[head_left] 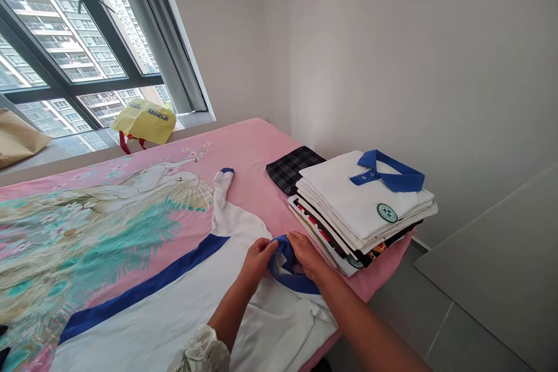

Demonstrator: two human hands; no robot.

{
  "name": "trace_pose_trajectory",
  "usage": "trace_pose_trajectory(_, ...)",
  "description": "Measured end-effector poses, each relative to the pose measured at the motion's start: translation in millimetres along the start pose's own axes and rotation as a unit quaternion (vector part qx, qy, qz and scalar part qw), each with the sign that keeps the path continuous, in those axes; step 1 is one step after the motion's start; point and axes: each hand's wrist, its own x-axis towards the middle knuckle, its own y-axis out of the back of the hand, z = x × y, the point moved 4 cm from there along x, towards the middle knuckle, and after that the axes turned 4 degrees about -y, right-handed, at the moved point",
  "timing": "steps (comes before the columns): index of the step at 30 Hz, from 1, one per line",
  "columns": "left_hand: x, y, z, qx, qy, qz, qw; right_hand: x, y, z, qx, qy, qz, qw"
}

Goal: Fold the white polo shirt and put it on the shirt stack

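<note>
A white polo shirt (187, 308) with a blue stripe and blue collar (290, 276) lies spread on the pink bedspread (248, 151). My left hand (258, 258) pinches the collar's left side. Gripping the right side of the same collar is my right hand (306, 253). One sleeve with a blue cuff (226, 172) reaches away from me. Just right of my hands stands a stack of folded shirts (361, 209), topped by a white polo with a blue collar and a round green badge.
A folded dark checked cloth (291, 167) lies behind the stack. A yellow bag (146, 120) and a brown paper bag (15, 136) rest on the window sill. The bed's edge and grey floor (436, 314) are to the right, the wall behind.
</note>
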Motion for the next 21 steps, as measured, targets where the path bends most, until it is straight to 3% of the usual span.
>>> trace_pose_trajectory(2,-10.6,2.1,10.7,0.127,-0.108,0.053,0.985,2.3,-3.2,-0.6,-0.017,0.011,0.000,1.000)
trace_pose_trajectory(5,-28.4,0.2,26.0,0.385,-0.259,0.102,0.880,5.7,-5.4,-0.2,-0.073,0.035,0.012,0.997)
trace_pose_trajectory(6,-31.3,0.1,26.6,0.438,-0.268,0.100,0.852,7.5,-5.1,0.7,-0.087,0.039,0.018,0.995)
trace_pose_trajectory(8,-32.7,4.0,23.6,0.478,-0.250,0.096,0.837,12.1,-2.8,3.1,-0.103,0.043,0.031,0.993)
trace_pose_trajectory(12,-31.7,17.7,12.7,0.407,-0.182,0.128,0.886,16.6,6.3,0.8,-0.138,0.044,0.066,0.987)
trace_pose_trajectory(15,-32.6,20.3,7.0,0.330,-0.137,0.146,0.923,4.7,11.7,-12.7,-0.156,0.074,0.091,0.981)
trace_pose_trajectory(17,-32.6,16.5,7.6,0.270,-0.124,0.149,0.943,-8.2,10.6,-24.9,-0.190,0.133,0.067,0.970)
trace_pose_trajectory(19,-31.4,8.6,11.3,0.183,-0.132,0.133,0.965,-18.0,7.2,-32.4,-0.253,0.184,0.005,0.950)
trace_pose_trajectory(21,-30.1,-0.6,15.6,0.074,-0.149,0.093,0.982,-19.7,11.2,-33.0,-0.293,0.182,-0.007,0.939)
